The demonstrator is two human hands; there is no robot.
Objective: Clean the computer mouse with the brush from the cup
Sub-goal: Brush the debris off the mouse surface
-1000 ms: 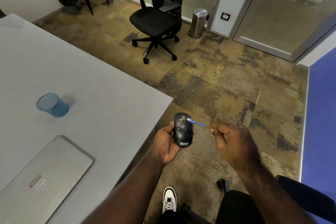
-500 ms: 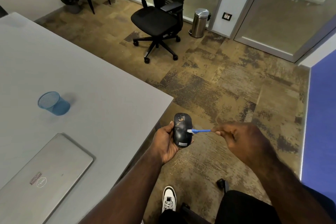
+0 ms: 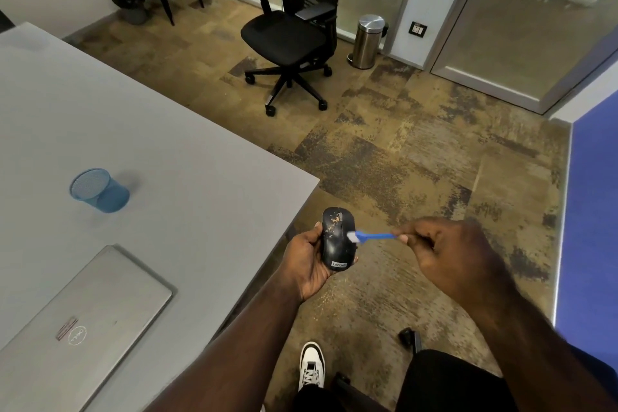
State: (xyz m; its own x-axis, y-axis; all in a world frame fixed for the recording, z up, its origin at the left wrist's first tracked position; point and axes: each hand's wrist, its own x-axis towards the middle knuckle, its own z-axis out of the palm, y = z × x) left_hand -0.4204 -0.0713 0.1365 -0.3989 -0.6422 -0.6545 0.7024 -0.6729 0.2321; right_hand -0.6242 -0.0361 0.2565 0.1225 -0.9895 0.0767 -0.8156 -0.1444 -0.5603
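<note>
A black computer mouse (image 3: 336,241) with orange-brown specks near its front lies in my left hand (image 3: 309,261), which grips it from the left, off the table's corner above the floor. My right hand (image 3: 444,251) pinches the blue handle of a small brush (image 3: 371,236). The brush's white bristles touch the mouse's right side, about mid-length. A blue mesh cup (image 3: 98,190) stands on the grey table (image 3: 160,150) far to the left, with nothing visible in it.
A closed silver laptop (image 3: 77,328) lies on the table near its front edge. A black office chair (image 3: 291,30) and a steel bin (image 3: 368,40) stand on the carpet beyond. My white shoe (image 3: 312,365) and another chair's base are below.
The brush head has travelled from the mouse's front end down to its right side at mid-length. My right hand shifted slightly down and right; the left hand holds steady.
</note>
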